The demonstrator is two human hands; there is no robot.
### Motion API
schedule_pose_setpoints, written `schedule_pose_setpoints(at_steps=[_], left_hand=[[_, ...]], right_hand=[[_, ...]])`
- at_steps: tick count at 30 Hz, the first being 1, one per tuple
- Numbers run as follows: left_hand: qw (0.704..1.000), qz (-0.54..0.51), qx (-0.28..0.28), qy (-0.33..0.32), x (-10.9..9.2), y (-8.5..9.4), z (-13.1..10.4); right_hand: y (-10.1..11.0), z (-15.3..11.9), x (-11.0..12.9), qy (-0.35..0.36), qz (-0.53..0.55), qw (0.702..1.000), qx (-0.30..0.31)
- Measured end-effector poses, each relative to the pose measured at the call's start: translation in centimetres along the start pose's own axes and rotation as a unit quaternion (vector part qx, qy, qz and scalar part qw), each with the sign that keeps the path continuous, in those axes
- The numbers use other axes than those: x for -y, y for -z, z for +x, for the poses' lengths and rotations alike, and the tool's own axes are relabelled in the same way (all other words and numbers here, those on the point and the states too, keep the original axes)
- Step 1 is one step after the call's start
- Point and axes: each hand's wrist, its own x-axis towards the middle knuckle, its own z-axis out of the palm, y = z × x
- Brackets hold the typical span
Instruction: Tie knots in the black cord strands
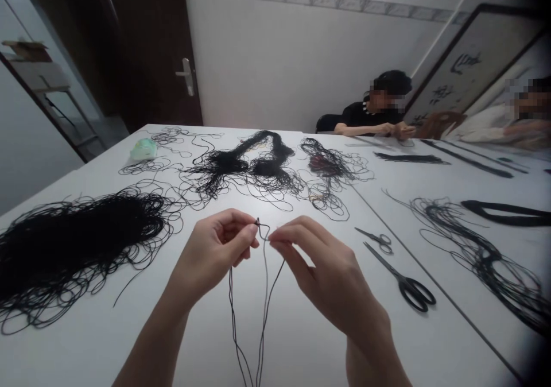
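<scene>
Above the near part of a white table, two bare hands face each other, nearly meeting, with thin dark cords between them. The left hand pinches the cords between thumb and forefinger, its other fingers curled in; the right hand nips them narrowly at its fingertips, just beside. A small bend of cord spans the gap, and strands hang below both hands toward the bottom edge (four or so, though overlap makes the count unsure). To the left lies a thick black heap of looped cord. Beyond the hands sprawl a black tangle and, right of it, a smaller tangle with dark red strands; a pale green packet sits near the far left corner. Right of the right hand, small scissors lie just beyond larger black-handled scissors. Farther right spreads a loose, wavy cord bundle. At the far side sits a person in a dark top, hands together near the table edge.
</scene>
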Motion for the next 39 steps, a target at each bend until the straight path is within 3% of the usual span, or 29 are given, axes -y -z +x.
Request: schedule_pose_setpoints(at_steps=[4, 12, 17, 22, 28, 32, 34, 36, 39], left_hand=[[0.997, 0.060, 0.045, -0.001, -0.1, -0.5, -0.4], [0.989, 0.118, 0.086, -0.005, 0.1, -0.2, -0.2], [0.985, 0.159, 0.060, -0.029, 0.1, -0.4, -0.3], [0.985, 0.149, 0.078, -0.029, 0.3, 0.0, 0.1], [0.988, 0.116, 0.097, -0.030, 0.3, 0.7, 0.4], [0.986, 0.139, 0.081, -0.044, 0.3, 0.7, 0.3], [0.982, 0.153, 0.106, -0.043, 0.4, 0.8, 0.2], [0.973, 0.157, 0.165, -0.034, 0.4, 1.0, 0.2], [0.966, 0.122, 0.228, -0.027, 0.5, 1.2, 0.3]], right_hand=[[-0.6, 0.4, -0.6, 0.010, -0.050, 0.997, -0.065], [-0.9, 0.4, -0.9, 0.002, -0.054, 0.997, -0.052], [-1.1, 0.5, -1.1, -0.003, -0.049, 0.998, -0.042], [-1.1, 0.6, -1.7, -0.028, -0.049, 0.996, -0.075], [-0.5, 0.4, -1.0, -0.022, -0.030, 0.999, 0.003], [-0.2, 0.4, -0.8, 0.004, -0.019, 1.000, -0.017], [-0.3, 0.5, -1.1, 0.002, 0.017, 0.999, -0.041], [-0.5, 0.6, -1.6, -0.022, 0.063, 0.996, -0.054], [-0.9, 0.7, -2.2, -0.075, 0.119, 0.989, -0.034]])
